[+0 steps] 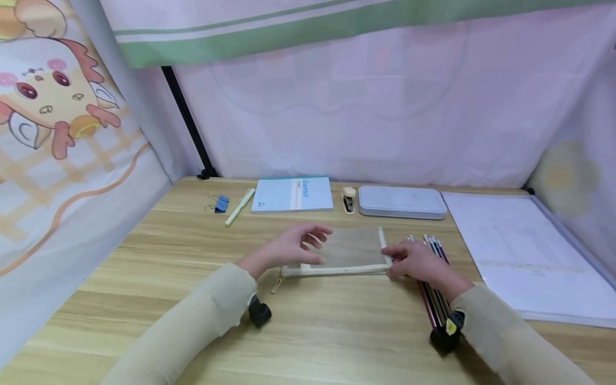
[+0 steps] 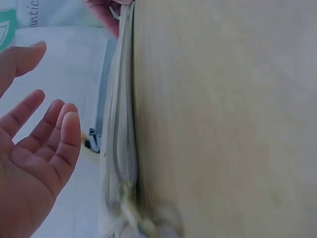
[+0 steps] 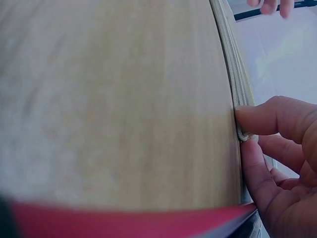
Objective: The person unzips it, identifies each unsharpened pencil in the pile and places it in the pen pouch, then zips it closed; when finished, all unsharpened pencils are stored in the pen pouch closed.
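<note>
A flat, see-through zip pouch (image 1: 353, 246) with pale edging lies on the table in the head view, its zipper along the near edge. My right hand (image 1: 417, 263) pinches the pouch's near right corner. In the right wrist view, the thumb (image 3: 270, 116) and fingertips of that hand meet at the zipper's end. My left hand (image 1: 299, 245) hovers at the pouch's left part, fingers relaxed and holding nothing. Beside its wrist, a zipper pull (image 1: 277, 283) hangs off the left end. Several pencils (image 1: 430, 306) lie partly hidden beneath my right hand and wrist.
Along the back stand blue binder clips (image 1: 221, 203), a pale green pen (image 1: 239, 207), a light blue notebook (image 1: 291, 194), a small stapler (image 1: 348, 200) and a flat pale case (image 1: 402, 201). White sheets (image 1: 534, 251) cover the right side. Fabric walls enclose the table.
</note>
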`<state>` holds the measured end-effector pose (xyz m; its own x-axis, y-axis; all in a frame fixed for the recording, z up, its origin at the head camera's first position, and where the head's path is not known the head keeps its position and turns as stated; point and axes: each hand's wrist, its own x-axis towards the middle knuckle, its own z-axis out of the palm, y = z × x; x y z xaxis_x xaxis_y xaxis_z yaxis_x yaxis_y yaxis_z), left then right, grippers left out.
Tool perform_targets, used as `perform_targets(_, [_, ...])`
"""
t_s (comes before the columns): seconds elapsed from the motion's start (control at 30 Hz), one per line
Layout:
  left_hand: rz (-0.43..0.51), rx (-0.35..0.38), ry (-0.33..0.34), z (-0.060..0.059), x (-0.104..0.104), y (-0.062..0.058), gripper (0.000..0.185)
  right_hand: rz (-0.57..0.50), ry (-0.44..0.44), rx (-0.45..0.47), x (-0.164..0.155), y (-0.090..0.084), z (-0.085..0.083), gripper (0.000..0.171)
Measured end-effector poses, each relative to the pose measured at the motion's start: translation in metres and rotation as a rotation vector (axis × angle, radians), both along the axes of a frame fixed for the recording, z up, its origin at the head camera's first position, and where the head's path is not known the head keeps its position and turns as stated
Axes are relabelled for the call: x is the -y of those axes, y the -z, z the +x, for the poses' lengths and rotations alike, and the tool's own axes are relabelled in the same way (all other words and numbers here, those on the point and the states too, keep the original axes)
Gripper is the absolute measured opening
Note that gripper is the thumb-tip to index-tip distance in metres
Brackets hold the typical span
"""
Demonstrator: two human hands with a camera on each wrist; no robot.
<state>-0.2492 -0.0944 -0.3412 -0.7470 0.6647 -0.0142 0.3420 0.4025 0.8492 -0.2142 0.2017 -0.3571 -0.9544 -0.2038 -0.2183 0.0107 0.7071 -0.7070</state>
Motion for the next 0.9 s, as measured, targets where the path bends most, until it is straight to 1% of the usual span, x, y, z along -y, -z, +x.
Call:
perform_targets(0.1, [-0.017, 0.025, 0.04, -0.005, -0.012, 0.004, 0.061, 0.005, -0.014, -0.012, -0.001, 0.0, 0.0, 0.056])
perform_targets(0.23, [-0.06, 0.025, 0.079, -0.009, -0.026, 0.008, 0.061, 0.008, -0.015, -0.018, -0.002, 0.001, 0.0, 0.056])
perform_targets(0.37, [-0.151, 0.023, 0.105, -0.009, -0.034, 0.011, 0.063, -0.016, -0.014, -0.025, -0.001, 0.002, -0.001, 0.056])
perform_targets(0.47, [-0.234, -0.003, 0.099, -0.008, -0.035, 0.013, 0.066, -0.031, -0.023, -0.03, 0.0, 0.004, -0.001, 0.055])
perform_targets(0.6, [-0.29, -0.048, 0.071, -0.006, -0.035, 0.016, 0.069, -0.024, -0.035, -0.034, 0.0, 0.006, -0.001, 0.056])
perform_targets(0.77, [-0.279, -0.04, 0.034, -0.006, -0.034, 0.02, 0.065, -0.03, -0.045, -0.042, -0.003, 0.005, 0.0, 0.056])
perform_targets(0.9, [-0.263, -0.025, 0.012, -0.008, -0.034, 0.021, 0.059, -0.034, -0.048, -0.022, -0.004, 0.002, -0.001, 0.057])
